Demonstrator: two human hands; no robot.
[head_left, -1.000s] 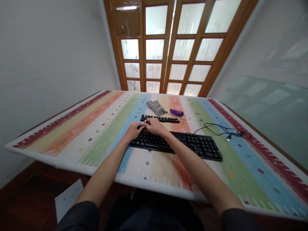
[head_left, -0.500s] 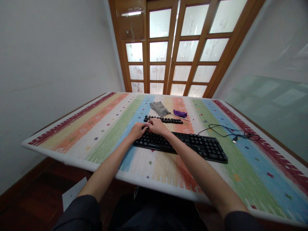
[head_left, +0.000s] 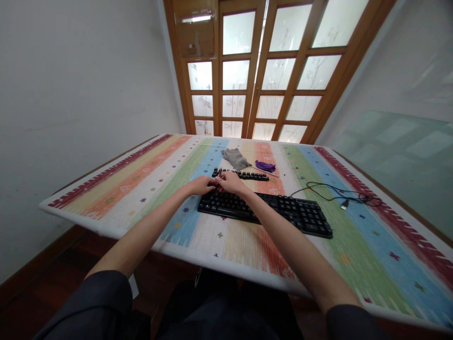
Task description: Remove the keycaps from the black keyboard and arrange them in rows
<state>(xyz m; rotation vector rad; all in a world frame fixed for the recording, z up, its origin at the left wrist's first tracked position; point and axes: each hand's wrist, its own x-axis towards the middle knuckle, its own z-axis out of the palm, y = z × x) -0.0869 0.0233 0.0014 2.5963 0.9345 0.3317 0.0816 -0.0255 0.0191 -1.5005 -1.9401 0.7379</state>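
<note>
Both hands meet at far left corner of black keyboard (head_left: pixel 269 209), fingertips together over top key row. Left hand (head_left: pixel 201 185) curled, knuckles up; right hand (head_left: pixel 230 182) curled beside it, touching. Grip content too small to tell. Keyboard lies on striped desk (head_left: pixel 106 189). Row of loose black keys (head_left: pixel 244 175) just beyond hands. Grey cloth (head_left: pixel 235 158), purple cloth (head_left: pixel 265 165) further back. Cable (head_left: pixel 332 192) at right.

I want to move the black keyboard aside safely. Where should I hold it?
Take the keyboard at its two short ends, one hand from each side. It lies flat, long and thin, and its cable trails from the far right.
</note>
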